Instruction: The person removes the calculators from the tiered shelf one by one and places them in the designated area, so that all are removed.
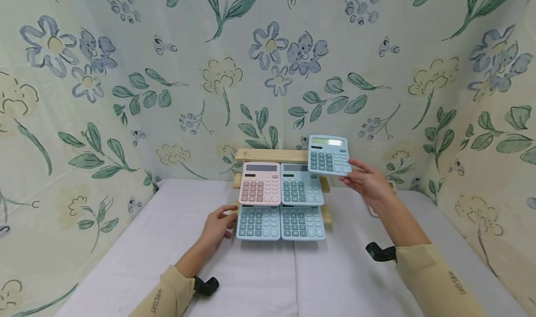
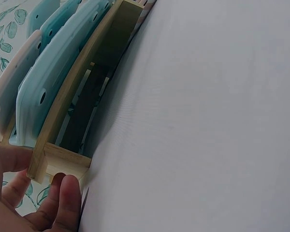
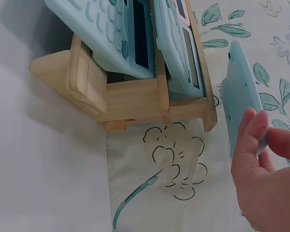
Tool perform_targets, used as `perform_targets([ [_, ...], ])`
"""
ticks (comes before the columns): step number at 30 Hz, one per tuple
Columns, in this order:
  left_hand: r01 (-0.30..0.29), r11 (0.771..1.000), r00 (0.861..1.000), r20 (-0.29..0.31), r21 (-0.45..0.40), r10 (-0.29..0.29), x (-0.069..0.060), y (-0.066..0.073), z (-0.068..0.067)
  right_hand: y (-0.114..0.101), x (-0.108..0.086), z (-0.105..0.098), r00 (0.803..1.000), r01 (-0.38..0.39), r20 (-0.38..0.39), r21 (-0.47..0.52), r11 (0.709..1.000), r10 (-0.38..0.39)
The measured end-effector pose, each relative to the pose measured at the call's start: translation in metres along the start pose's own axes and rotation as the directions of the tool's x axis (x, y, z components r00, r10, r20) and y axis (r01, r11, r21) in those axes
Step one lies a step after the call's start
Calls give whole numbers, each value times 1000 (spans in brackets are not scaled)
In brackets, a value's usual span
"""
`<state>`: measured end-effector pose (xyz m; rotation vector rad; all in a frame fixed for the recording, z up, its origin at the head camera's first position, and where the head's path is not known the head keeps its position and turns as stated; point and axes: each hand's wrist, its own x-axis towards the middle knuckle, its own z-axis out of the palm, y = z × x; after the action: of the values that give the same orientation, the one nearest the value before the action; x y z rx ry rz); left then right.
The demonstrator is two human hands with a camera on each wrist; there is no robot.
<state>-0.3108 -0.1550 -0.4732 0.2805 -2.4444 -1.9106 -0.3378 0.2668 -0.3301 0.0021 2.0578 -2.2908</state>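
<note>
My right hand [image 1: 370, 185] pinches the lower right edge of a blue calculator [image 1: 328, 155], held up at the rack's upper right; the right wrist view shows this calculator [image 3: 241, 92] edge-on. A wooden rack [image 1: 272, 155] holds a pink calculator [image 1: 259, 184] and a blue one [image 1: 302, 191] in its middle tier, with two blue calculators [image 1: 258, 224] [image 1: 303, 224] in front below. My left hand [image 1: 218, 224] is at the rack's left end; in the left wrist view its fingers [image 2: 67, 198] curl around the wooden end [image 2: 63, 162].
Behind the rack hangs a floral cloth [image 1: 188, 98]. A white cloth [image 1: 259, 275] covers the table. Behind my right forearm, a pink object [image 1: 372, 211] lies partly hidden. Each wrist carries a black device [image 1: 206, 286] [image 1: 380, 252].
</note>
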Motion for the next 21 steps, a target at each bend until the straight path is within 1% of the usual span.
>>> perform_targets([
  [4,6,1000,1000,-1,0,-6,0,0,0,0,-3,-12,1000,-5,-15,25,1000,5],
  [8,4,1000,1000,0,2,-4,0,0,0,1,-7,-22,1000,-15,-7,64,998,15],
  [13,9,1000,1000,-2,0,-9,0,0,-1,2,-11,-33,999,-37,-6,83,996,38],
  [21,17,1000,1000,-3,-1,-17,-1,2,-1,8,-14,-54,999,-39,21,153,987,37],
])
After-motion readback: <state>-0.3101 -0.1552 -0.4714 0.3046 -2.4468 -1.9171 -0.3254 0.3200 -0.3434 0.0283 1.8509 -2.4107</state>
